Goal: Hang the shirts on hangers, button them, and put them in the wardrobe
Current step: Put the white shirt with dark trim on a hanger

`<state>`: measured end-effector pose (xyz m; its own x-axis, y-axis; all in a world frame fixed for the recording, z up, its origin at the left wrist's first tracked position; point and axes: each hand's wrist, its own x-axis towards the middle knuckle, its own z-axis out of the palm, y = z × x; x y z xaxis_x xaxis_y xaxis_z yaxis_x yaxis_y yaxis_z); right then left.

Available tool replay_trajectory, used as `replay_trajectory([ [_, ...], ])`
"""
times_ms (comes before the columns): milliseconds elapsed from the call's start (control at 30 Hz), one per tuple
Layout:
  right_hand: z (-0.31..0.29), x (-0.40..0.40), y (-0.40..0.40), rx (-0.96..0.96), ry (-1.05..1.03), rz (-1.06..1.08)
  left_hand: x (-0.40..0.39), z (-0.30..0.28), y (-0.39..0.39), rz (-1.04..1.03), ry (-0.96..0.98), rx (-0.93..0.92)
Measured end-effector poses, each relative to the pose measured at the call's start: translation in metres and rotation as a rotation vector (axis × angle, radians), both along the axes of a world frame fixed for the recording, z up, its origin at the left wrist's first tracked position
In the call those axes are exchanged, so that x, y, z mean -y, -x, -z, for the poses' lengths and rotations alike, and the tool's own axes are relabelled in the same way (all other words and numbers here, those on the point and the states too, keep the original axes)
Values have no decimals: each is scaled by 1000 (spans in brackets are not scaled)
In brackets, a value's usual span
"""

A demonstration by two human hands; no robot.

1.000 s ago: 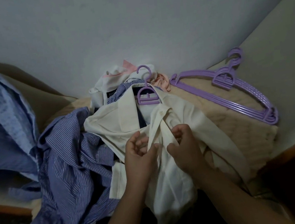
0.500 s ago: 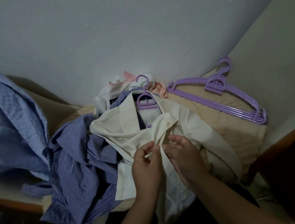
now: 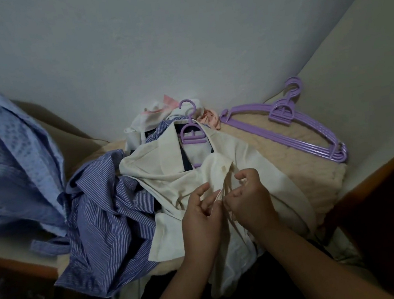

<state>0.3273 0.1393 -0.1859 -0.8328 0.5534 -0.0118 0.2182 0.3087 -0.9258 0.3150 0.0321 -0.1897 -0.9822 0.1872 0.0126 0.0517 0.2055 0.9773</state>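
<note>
Cream cotton shirt [image 3: 169,177] on purple plastic hanger [image 3: 193,135] | left hand [image 3: 202,213], right hand [image 3: 249,197] grips now pinch placket edges together, lower toward 6 o'clock than before | buttoning under way.

One head-worn wide-angle view looks forward and down, close above the hands [image 3: 225,203].

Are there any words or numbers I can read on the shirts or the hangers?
None can be read.
A dark neck label shows inside a collar in the pile behind the cream shirt: its faint marks are too small and blurred to read.
The purple hanger in the cream shirt and the stack of purple hangers show no writing.
The striped blue shirt shows none either.
</note>
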Motion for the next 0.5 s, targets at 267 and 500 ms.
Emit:
replay_trajectory([
  [267, -8, 2, 0, 16, 447, 51, 4, 2, 2, 24, 54, 15],
  [500, -2, 6, 2, 10, 669, 152, 7, 11, 5, 65, 96, 11],
])
